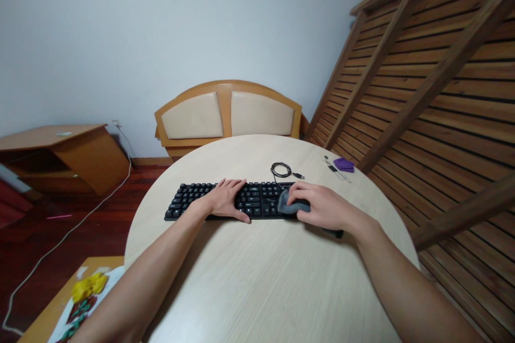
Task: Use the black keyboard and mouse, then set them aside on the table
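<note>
A black keyboard (193, 199) lies across the middle of a round pale wooden table (261, 278). My left hand (226, 199) rests flat on the keys near the keyboard's centre, fingers together and stretched out, holding nothing. My right hand (322, 204) presses a grey cloth (290, 206) onto the right part of the keyboard, fingers curled over it. The keyboard's right end is hidden under that hand and wrist.
A coiled black cable (281, 170) lies behind the keyboard. A purple cloth (344, 164) and a pen-like tool (336, 170) sit at the table's right rear. A padded wooden chair (228, 115) stands beyond. Slatted wooden frames (434, 91) lean at right. A low wooden cabinet (60, 158) stands at left.
</note>
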A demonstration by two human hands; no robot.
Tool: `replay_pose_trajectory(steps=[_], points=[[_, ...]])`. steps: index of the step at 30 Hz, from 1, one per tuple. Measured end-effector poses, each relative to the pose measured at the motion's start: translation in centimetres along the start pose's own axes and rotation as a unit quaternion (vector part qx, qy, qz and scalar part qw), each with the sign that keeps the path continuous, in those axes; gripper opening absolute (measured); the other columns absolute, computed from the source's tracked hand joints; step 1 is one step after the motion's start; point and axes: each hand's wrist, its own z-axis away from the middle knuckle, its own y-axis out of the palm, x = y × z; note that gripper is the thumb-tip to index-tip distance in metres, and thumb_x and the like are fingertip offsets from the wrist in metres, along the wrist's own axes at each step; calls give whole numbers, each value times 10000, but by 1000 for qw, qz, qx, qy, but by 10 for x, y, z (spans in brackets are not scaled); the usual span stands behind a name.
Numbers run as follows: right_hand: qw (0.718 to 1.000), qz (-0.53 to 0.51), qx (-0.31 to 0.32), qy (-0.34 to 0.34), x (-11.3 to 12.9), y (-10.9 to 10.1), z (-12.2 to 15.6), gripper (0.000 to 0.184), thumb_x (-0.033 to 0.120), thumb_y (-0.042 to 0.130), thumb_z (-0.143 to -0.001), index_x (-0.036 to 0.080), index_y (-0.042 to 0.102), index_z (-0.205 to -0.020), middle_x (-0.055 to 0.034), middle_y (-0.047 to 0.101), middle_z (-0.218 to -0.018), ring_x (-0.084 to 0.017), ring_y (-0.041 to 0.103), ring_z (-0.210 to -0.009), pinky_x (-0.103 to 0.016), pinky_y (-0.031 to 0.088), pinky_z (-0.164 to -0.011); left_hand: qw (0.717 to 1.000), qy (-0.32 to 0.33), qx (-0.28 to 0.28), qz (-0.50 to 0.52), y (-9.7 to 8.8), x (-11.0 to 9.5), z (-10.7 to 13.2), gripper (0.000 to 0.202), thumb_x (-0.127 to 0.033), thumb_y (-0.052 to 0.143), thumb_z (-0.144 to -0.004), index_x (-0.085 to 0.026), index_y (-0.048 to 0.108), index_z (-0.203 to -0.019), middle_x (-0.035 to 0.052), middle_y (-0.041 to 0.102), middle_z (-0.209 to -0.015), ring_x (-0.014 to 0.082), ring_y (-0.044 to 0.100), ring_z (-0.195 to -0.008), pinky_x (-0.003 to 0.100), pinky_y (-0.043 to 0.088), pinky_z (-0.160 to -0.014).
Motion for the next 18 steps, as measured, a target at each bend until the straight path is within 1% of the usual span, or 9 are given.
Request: replay_pose_trajectory(steps=[2,3,5,9,13,15,18], points=[[998,12,-54,-4,-3,5,-6,293,172,574,-813,248,701,-1066,-37,630,-1220,-207,622,-1049,-335,477,-938,1000,6,-7,1,0,0,-1,1298,-911,591,-584,-125,256,-1561,194,355,-1574,381,342,-1437,509,175,-1213],[997,21,-70,-8,-4,9,-10,300,182,560,-841,248,697,-1100,-41,620,-1253,-212,611,-1086,-348,473,-960,1000,11,-11,0,0,-1,-1,1296,-912,589,-585,-118,264,-1556,199,365,-1566,378,356,-1429,498,191,-1208],[996,41,-76,-21,-3,15,-23,315,202,549,-876,251,696,-1151,-48,616,-1282,-224,595,-1134,-368,467,-988,1000,21,-15,-1,0,-4,-2,1296,-915,584,-587,-104,271,-1548,212,372,-1558,376,374,-1417,483,212,-1200],[995,74,-44,-59,2,26,-58,357,182,541,-900,257,702,-1210,-60,620,-1319,-237,594,-1153,-393,456,-1014,999,23,-24,-2,1,-10,-2,1285,-913,585,-588,-103,276,-1536,223,387,-1546,390,398,-1398,485,229,-1183],[990,104,17,-93,1,35,-89,394,167,562,-891,244,694,-1254,-85,626,-1331,-267,590,-1161,-421,449,-1017,999,27,-33,5,-1,-14,-2,1228,-900,601,-589,-131,322,-1505,210,433,-1516,396,429,-1368,496,265,-1159],[988,110,40,-105,-1,37,-96,400,162,577,-875,245,701,-1246,-87,631,-1328,-270,592,-1158,-420,449,-1012,999,28,-33,9,-2,-14,-2,1218,-896,609,-587,-125,341,-1491,210,452,-1499,395,437,-1359,495,278,-1154],[986,113,58,-110,-7,35,-94,403,138,591,-837,256,722,-1200,-75,641,-1313,-267,600,-1144,-402,449,-999,999,25,-28,15,-1,-13,-2,1237,-897,620,-569,-109,348,-1483,218,457,-1490,390,437,-1358,488,281,-1157]])
